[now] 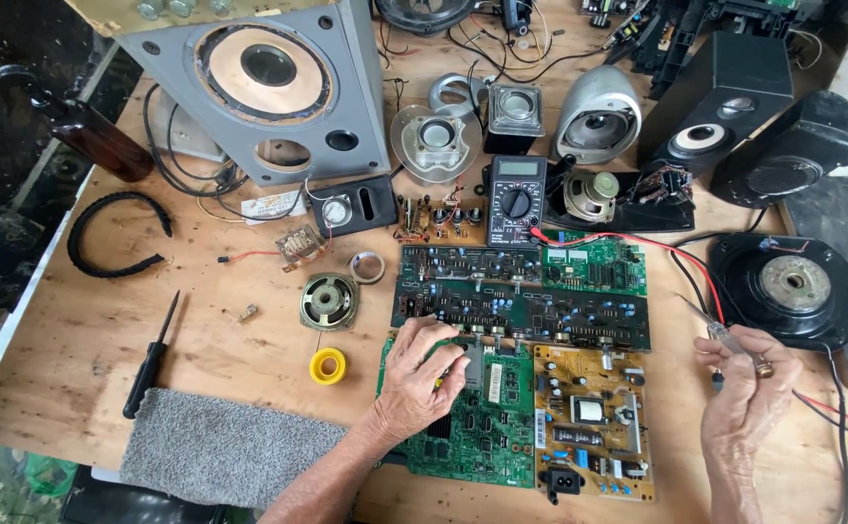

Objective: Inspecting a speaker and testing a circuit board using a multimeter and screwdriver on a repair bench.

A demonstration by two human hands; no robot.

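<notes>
- Nearest, a grey towel (225, 446) lies at the table's (74, 359) near edge, a black screwdriver (150, 361) just beside it on the left.
- Left hand (424, 374) rests on the green board (487, 427), fingers curled on its far edge, clamping nothing I can see.
- Right hand (749, 383) pinches a probe (725, 335), right of the yellow board (589, 422).
- Multimeter (515, 199) sits farther back.

Green circuit board (487, 427) is lying flat at the near tabletop edge, partly covered. Thin clear-handled test screwdriver (734, 342) is being held tilted, right of the boards.
</notes>
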